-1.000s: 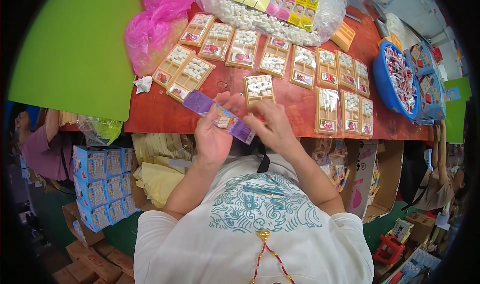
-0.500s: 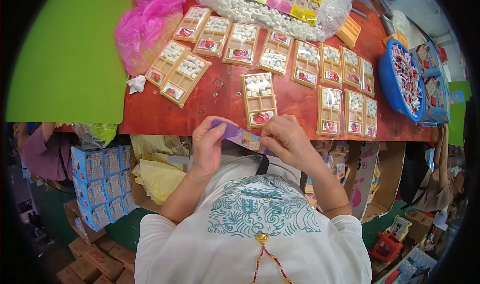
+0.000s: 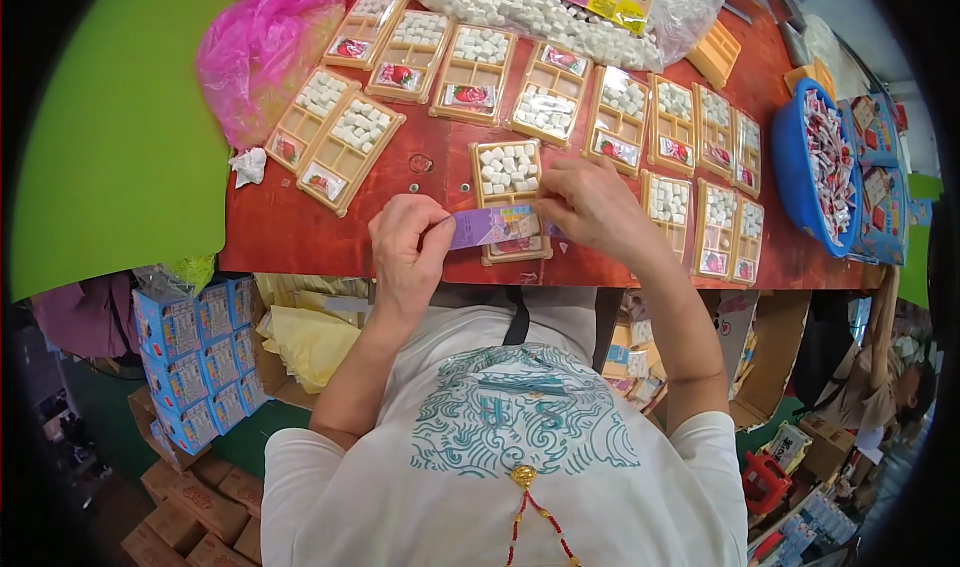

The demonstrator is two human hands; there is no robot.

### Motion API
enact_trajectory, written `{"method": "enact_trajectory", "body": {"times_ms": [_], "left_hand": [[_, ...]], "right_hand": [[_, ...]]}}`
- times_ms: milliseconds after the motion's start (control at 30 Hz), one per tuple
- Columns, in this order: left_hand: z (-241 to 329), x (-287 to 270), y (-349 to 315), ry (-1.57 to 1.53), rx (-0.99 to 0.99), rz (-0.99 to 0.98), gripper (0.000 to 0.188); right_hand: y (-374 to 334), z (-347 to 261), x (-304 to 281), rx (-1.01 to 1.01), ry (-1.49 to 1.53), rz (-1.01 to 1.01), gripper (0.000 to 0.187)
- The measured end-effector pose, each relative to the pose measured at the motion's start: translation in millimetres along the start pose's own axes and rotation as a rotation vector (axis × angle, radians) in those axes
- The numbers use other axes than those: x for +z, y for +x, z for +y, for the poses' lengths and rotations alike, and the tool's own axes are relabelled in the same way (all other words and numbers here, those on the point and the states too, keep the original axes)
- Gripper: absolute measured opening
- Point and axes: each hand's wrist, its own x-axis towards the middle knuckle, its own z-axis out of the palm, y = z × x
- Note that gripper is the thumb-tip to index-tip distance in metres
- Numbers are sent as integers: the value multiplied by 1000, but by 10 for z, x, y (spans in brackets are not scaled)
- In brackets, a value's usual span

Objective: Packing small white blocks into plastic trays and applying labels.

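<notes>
A purple printed card strip (image 3: 482, 229) is stretched between my two hands. The fingers and thumb of my left hand (image 3: 406, 255) pinch its left end. My right hand (image 3: 603, 210) grips it near the right end, partly covering that side. The strip lies across the lower part of a tan compartment tray (image 3: 475, 175), over or touching it; I cannot tell which. White cubes like small marshmallows (image 3: 510, 167) fill the tray's far section. Part of a red-and-white sachet (image 3: 517, 245) shows below the strip, and the middle compartments are hidden.
Several similar filled trays (image 3: 545, 92) stand in rows beyond and to the right. A blue basin (image 3: 790, 182) of sachets sits at the right. Behind are a clear bag of white cubes (image 3: 520, 9) and a pink plastic bag (image 3: 240, 57). A green sheet (image 3: 130, 147) covers the left.
Both hands have moved forward with the purple strip, from the table's near edge to above the tray. The strip has become flatter and now covers the tray's lower part.
</notes>
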Motion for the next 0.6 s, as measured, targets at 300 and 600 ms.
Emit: {"method": "enact_trajectory", "body": {"times_ms": [300, 600], "left_hand": [[-84, 81, 87, 373, 50, 16, 5], [-141, 112, 86, 654, 149, -27, 10]], "right_hand": [[211, 39, 79, -19, -211, 15, 14], [216, 26, 235, -58, -396, 95, 12]]}}
